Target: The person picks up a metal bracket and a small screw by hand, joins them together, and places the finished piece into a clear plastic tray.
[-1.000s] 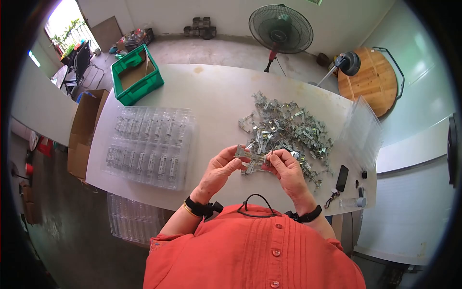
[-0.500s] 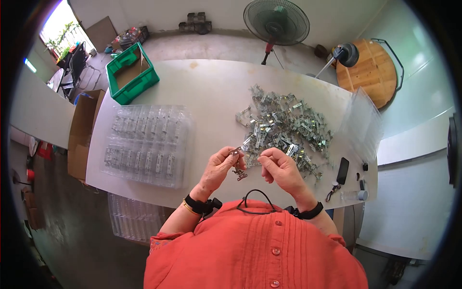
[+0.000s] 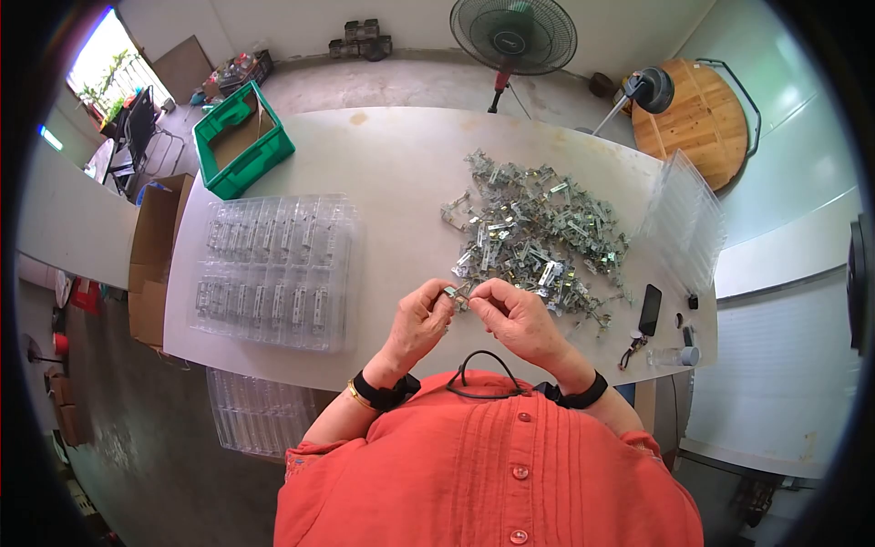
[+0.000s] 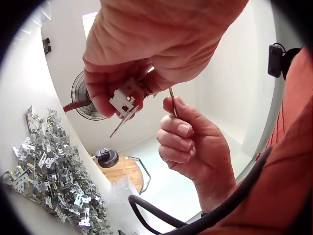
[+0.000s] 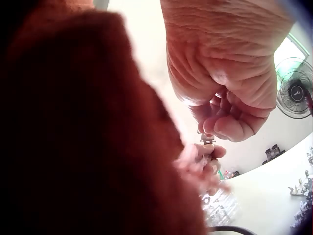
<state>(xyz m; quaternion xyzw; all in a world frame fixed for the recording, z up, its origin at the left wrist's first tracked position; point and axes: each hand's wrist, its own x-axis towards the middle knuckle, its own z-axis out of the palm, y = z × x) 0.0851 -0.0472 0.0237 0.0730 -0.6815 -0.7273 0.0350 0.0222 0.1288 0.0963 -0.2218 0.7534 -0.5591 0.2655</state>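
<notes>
My left hand (image 3: 417, 324) grips a small metal bracket (image 4: 121, 103) in its fingertips, above the table's near edge. Part of the bracket is hidden behind those fingers. Close on its right, my right hand (image 3: 524, 324) has thumb and forefinger pinched together at the bracket's end. In the left wrist view a thin metal strip (image 4: 174, 105) stands between the right thumb and forefinger. Just beyond both hands lies a loose heap of similar metal brackets (image 3: 538, 228). A clear plastic tray (image 3: 343, 273) on the left holds two rows of brackets.
A green crate (image 3: 246, 169) with cardboard inside sits at the far left corner. Clear empty trays (image 3: 684, 205) lean at the right edge. Near them lie a phone (image 3: 650, 308) and a clear bottle (image 3: 674, 356). A fan (image 3: 513, 36) stands behind the table.
One second ago both hands held the bracket lengthwise. Half a second ago the right hand was apart and the bracket hung from the left hand. Now the right hand is back beside the left, the bracket turned.
</notes>
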